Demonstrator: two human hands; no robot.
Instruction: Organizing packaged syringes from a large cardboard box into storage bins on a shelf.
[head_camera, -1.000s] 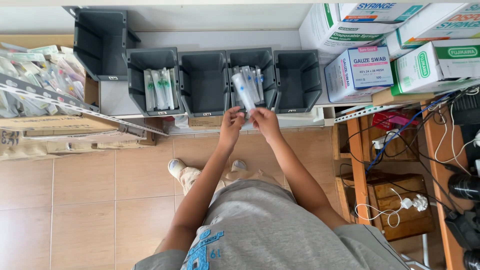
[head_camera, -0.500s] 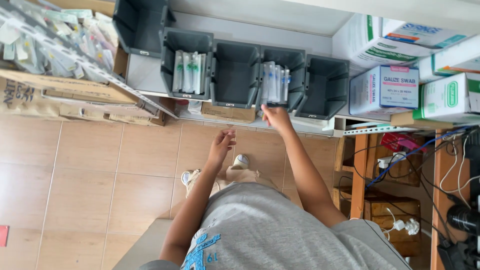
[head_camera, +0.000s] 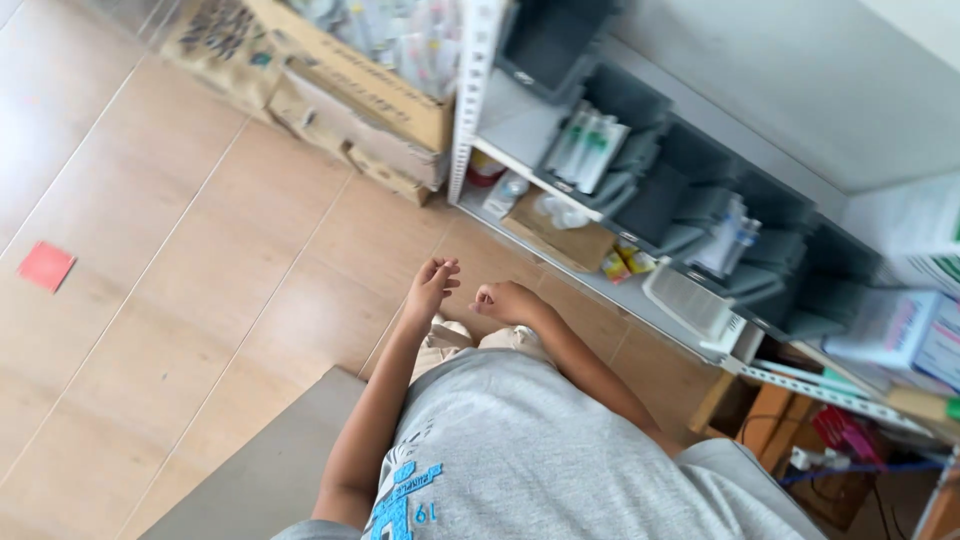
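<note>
My left hand (head_camera: 432, 282) hangs over the tiled floor with its fingers loosely stretched out and nothing in it. Just to its right, my right hand (head_camera: 502, 300) is curled into a loose fist, also with nothing visible in it. Both hands are well back from the shelf. On the shelf stands a row of grey bins (head_camera: 690, 205). One bin holds green-tipped syringe packets (head_camera: 590, 148). Another, further right, holds blue-tipped syringe packets (head_camera: 735, 235).
Cardboard boxes (head_camera: 350, 95) full of wrapped packets sit on the floor at the top. A white basket (head_camera: 688, 300) and a small carton (head_camera: 560, 235) lie on the low shelf. White supply boxes (head_camera: 915, 335) stand at the right. A red square (head_camera: 45, 266) lies on the tiles.
My right hand left the syringe packets in the bin and drew back to my body beside my left hand. The view swung left and tilted, so the shelf now runs diagonally.
</note>
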